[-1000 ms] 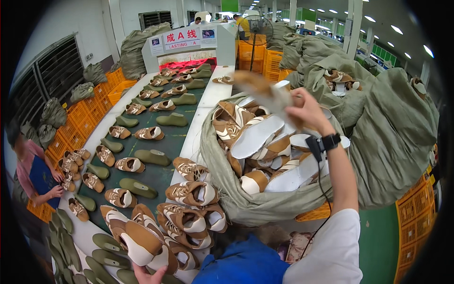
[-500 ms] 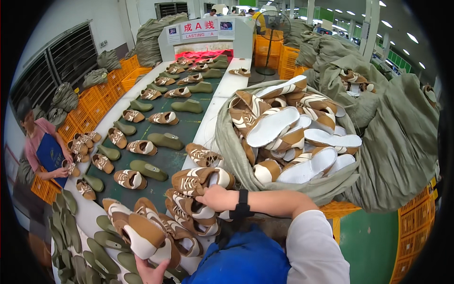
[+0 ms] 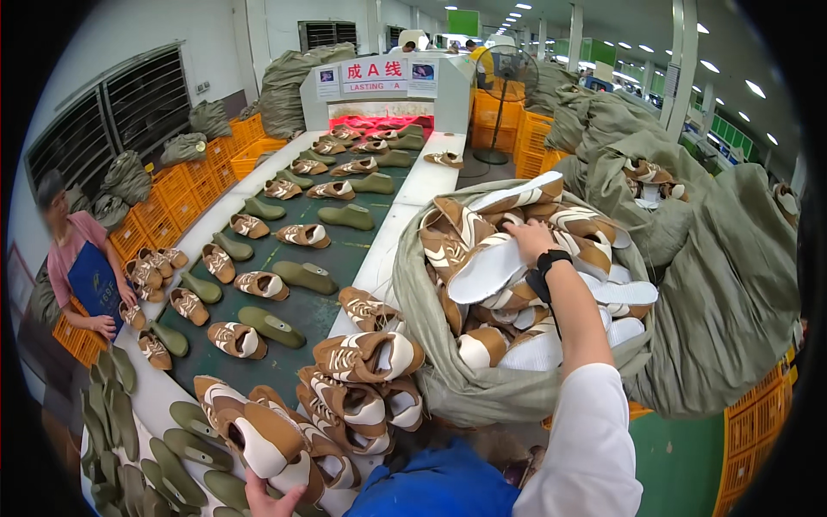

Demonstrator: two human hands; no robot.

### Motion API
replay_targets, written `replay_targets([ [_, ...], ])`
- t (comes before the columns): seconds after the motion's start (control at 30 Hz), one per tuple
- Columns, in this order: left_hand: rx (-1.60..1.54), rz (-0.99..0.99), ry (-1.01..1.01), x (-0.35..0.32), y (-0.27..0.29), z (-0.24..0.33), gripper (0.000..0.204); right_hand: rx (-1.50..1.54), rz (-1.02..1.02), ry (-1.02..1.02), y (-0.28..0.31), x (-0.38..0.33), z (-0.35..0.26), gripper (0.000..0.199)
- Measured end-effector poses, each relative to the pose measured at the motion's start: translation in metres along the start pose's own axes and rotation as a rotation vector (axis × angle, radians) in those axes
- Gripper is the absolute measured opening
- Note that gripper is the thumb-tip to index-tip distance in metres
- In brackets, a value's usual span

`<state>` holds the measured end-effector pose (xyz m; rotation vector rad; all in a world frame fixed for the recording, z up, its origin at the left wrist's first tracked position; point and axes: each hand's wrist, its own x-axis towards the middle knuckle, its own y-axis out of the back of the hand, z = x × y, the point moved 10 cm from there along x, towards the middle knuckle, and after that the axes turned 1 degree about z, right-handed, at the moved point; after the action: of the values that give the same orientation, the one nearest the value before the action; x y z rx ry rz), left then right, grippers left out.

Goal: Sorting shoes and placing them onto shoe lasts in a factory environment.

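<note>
Near the lower edge, my left hand (image 3: 271, 498) closes round the heel end of a brown-and-white shoe upper (image 3: 258, 431) in the pile on the bench; some of its fingers are hidden. My right hand (image 3: 527, 241) reaches into a large grey-green sack (image 3: 431, 345) full of similar uppers. Its fingers are curled over the opening of a white-bottomed shoe upper (image 3: 482, 274) lying on top. Between my hands, several laced shoe uppers (image 3: 370, 355) are heaped at the near end of the conveyor.
Shoe uppers and green shoe lasts (image 3: 306, 276) stand in rows on the green conveyor (image 3: 284, 194), which leads into a red-lit machine (image 3: 383, 121). More lasts (image 3: 112, 405) are piled lower left. A person in pink (image 3: 77, 250) stands at left. Orange crates (image 3: 758, 422) line the right.
My right hand has left the heaped uppers by the conveyor and moved up and right into the sack, onto an upper there. My left hand stays nearly in place.
</note>
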<state>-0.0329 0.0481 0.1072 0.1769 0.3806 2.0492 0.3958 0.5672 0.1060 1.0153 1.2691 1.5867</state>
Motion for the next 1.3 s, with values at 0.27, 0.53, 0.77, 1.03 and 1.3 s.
replay_targets([
  [0.27,-0.009,-0.028,0.004,0.005,-0.005,-0.001,0.072,-0.155,0.029,0.254,0.095,-0.03,-0.041,0.038],
  [0.53,-0.034,-0.015,-0.101,0.003,-0.002,-0.004,0.078,1.589,-0.082,0.113,0.125,-0.076,-0.057,0.023],
  [0.77,0.237,-0.106,-0.196,0.004,0.017,0.01,0.05,1.629,-0.265,0.546,0.166,-0.159,-0.242,0.057],
  [1.03,0.746,-0.067,-0.232,0.005,0.156,-0.012,0.048,1.11,-0.42,1.201,0.207,-0.208,-0.527,0.028],
  [1.3,1.351,-0.013,0.048,0.089,0.327,-0.154,0.03,1.006,-0.375,1.366,0.147,-0.217,-0.798,0.024],
])
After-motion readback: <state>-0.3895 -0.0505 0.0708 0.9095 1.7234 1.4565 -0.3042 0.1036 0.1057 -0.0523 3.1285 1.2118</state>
